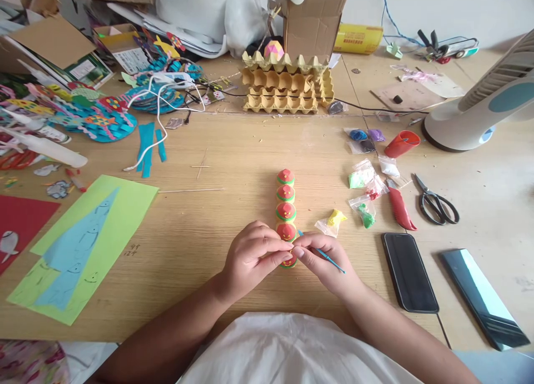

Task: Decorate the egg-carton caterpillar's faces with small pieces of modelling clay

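Note:
A row of several round clay pieces [286,211], red on top with green rims and small yellow marks, runs down the middle of the table toward me. My left hand [254,253] is over the near end of the row, thumb and fingers pinched together; anything in the pinch is too small to make out. Tip to tip with it, my right hand [327,261] is also pinched and keeps a thin blue modelling tool [329,260] among its fingers. Both hands partly cover the nearest piece.
To the right lie bags of coloured clay [362,175], a red cup [402,144], a red-handled cutter [400,207], scissors [436,201] and a phone [410,272]. Green paper [129,206] is at left. Egg cartons [280,101] stand behind; a white fan [454,122] stands at right.

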The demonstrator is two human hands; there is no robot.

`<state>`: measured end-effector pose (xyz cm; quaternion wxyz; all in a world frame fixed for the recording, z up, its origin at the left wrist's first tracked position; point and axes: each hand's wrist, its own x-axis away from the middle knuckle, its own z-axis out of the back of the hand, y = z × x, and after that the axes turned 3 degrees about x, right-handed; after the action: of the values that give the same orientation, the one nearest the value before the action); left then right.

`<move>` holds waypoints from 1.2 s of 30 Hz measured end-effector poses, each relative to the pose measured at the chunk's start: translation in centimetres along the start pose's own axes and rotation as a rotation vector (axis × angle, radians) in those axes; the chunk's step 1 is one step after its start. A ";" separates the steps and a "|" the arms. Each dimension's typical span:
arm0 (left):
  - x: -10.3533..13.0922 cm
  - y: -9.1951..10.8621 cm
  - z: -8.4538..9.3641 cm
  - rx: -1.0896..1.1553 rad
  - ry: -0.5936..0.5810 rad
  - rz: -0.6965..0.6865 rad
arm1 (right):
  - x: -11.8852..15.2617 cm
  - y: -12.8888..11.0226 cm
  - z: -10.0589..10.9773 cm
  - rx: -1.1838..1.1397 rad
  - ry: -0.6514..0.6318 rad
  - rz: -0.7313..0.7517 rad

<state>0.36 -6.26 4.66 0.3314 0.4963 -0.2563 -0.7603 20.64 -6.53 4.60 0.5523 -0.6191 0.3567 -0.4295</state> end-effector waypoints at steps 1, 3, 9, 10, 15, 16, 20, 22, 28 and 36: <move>0.0 0.0 0.0 -0.002 0.002 -0.003 | 0.0 0.0 0.0 0.000 -0.001 0.002; -0.1 0.1 0.1 -0.006 0.005 -0.006 | 0.0 -0.1 0.0 -0.001 -0.004 0.003; -0.1 0.2 0.0 -0.002 0.006 -0.009 | 0.0 -0.1 -0.1 -0.013 -0.026 0.001; -0.1 0.2 0.0 -0.003 0.007 -0.010 | 0.0 -0.1 -0.1 -0.018 -0.026 -0.003; 0.1 0.1 0.0 -0.008 0.012 -0.016 | 0.1 -0.1 -0.1 -0.074 -0.038 -0.017; 0.1 0.1 -0.1 -0.008 0.010 -0.015 | 0.1 -0.1 -0.1 -0.083 -0.041 -0.021; 0.1 0.1 -0.1 -0.005 0.002 -0.019 | 0.1 -0.2 -0.2 -0.093 -0.045 -0.035; 0.1 0.2 -0.1 -0.002 0.001 -0.023 | 0.1 -0.2 -0.2 -0.095 -0.043 -0.036; 0.0 0.2 -0.1 -0.005 0.004 -0.016 | 0.1 -0.2 -0.2 -0.105 -0.042 -0.030; -0.1 0.3 -0.1 -0.017 0.016 -0.027 | 0.1 -0.1 -0.2 -0.123 -0.050 -0.022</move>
<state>0.57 -6.38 4.83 0.3276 0.5029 -0.2405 -0.7628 20.54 -6.70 4.74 0.5173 -0.6661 0.3617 -0.3974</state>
